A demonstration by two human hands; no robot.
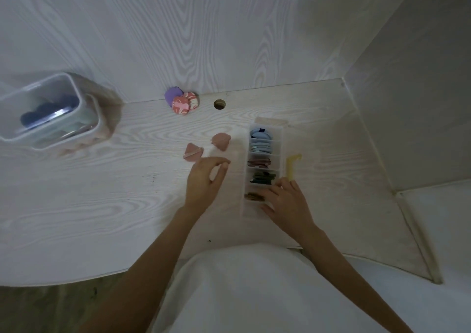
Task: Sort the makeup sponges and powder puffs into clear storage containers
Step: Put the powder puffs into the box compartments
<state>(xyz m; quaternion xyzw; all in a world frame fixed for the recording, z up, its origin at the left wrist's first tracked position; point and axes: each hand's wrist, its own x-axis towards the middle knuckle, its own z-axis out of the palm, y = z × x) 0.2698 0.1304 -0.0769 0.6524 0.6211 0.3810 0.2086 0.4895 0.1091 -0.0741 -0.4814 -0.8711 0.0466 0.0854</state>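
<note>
Near the bench's right edge we rest our right hand [285, 200] on the divided clear container [263, 164], fingers spread, hiding its nearest compartment; whether they grip, we cannot tell. Our left hand [204, 179] hovers loosely curled, empty, beside two pink puffs [221, 141].

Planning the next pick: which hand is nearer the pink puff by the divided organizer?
Left. The left hand hovers just below the pink puff; the right hand rests on the divided organizer.
</note>
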